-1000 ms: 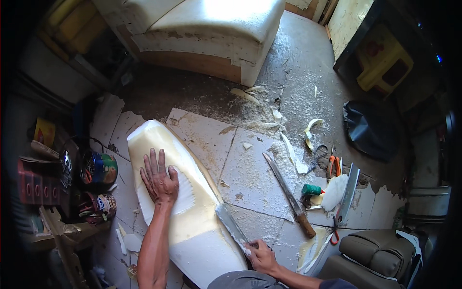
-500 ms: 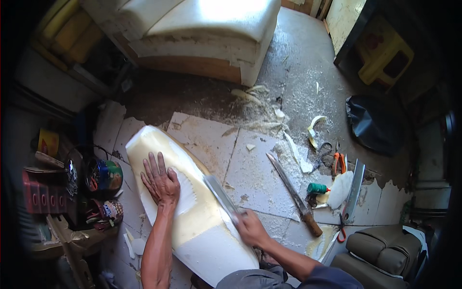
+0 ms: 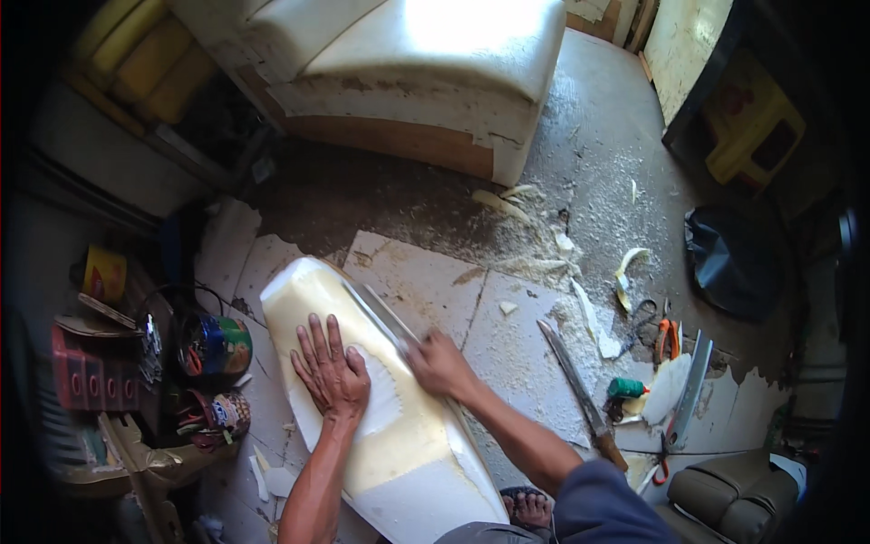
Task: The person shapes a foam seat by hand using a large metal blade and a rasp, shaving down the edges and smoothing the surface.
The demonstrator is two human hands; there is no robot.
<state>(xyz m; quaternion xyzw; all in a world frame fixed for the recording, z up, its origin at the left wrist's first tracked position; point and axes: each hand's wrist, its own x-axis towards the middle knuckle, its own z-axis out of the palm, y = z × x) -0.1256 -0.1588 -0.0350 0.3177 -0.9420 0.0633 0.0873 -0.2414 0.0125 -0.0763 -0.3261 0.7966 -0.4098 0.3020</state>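
Note:
A long cream-and-white foam seat pad (image 3: 390, 449) lies slanting before me, its near end by my lap. My left hand (image 3: 333, 374) rests flat on its upper face, fingers spread, beside a whiter rounded patch. My right hand (image 3: 439, 364) is closed round the near end of a flat, straight grey bar-like tool (image 3: 377, 313). That tool lies along the pad's right edge, toward the far end; its exact kind I cannot make out.
On the tiles to the right are a long blade with a wooden handle (image 3: 580, 399), orange-handled pliers (image 3: 668, 339), a green bottle (image 3: 627, 388) and a steel ruler (image 3: 691, 385). Foam scraps and dust lie around. Tins (image 3: 217, 349) stand left; a cream sofa (image 3: 426, 100) stands ahead.
My right hand has pushed the grey tool forward and left along the pad's right edge. My left hand stays on the same spot of the pad. The whole view has shifted slightly.

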